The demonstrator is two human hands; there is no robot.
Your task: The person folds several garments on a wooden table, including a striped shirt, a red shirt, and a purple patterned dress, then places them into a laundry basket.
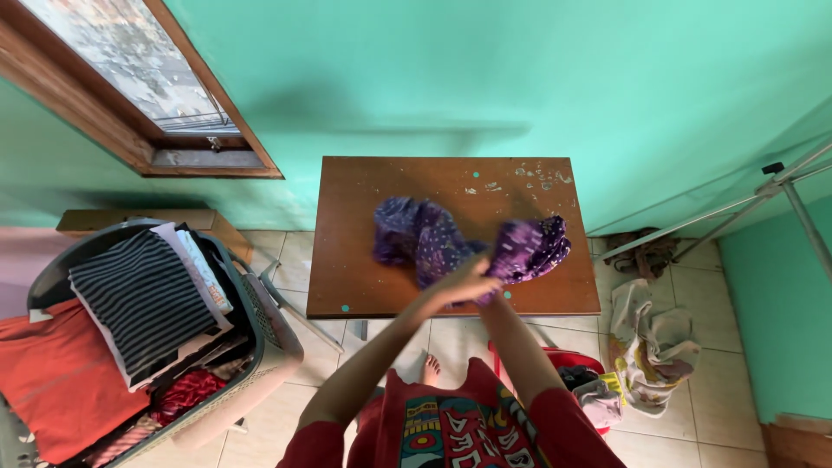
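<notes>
Both hands meet over the near edge of the tabletop (347, 260), and the purple cloth (425, 238) spreads away from them, up and to either side. The left hand (464, 284) reaches across from the left and looks closed on a fold of the cloth at its near middle. The right hand (490, 290) sits just beside it, mostly hidden under the left and the cloth, so I cannot tell how its fingers are set (likely bunched in the fabric, but that is a guess).

The cloth's long axis runs left to right across the tabletop, roughly crosswise to the forearms. One lobe lies flat beyond and left of the hands; the other is lifted and bunched just right of them, blurred. The left hand is the nearer to the flat lobe, the right arm to the raised one.

Left of the hands, well apart, stands a laundry basket (269, 338) with a striped folded garment (143, 299) on top, a red one (61, 381) beside it and a pale folded piece at its far edge. Right of the hands, on the floor, lies a rumpled pale cloth (650, 347), with a red bin (572, 360) nearer the body and a metal stand (763, 195) beyond. No labels or signs are legible anywhere (only paint flecks on the tabletop's far right corner).
</notes>
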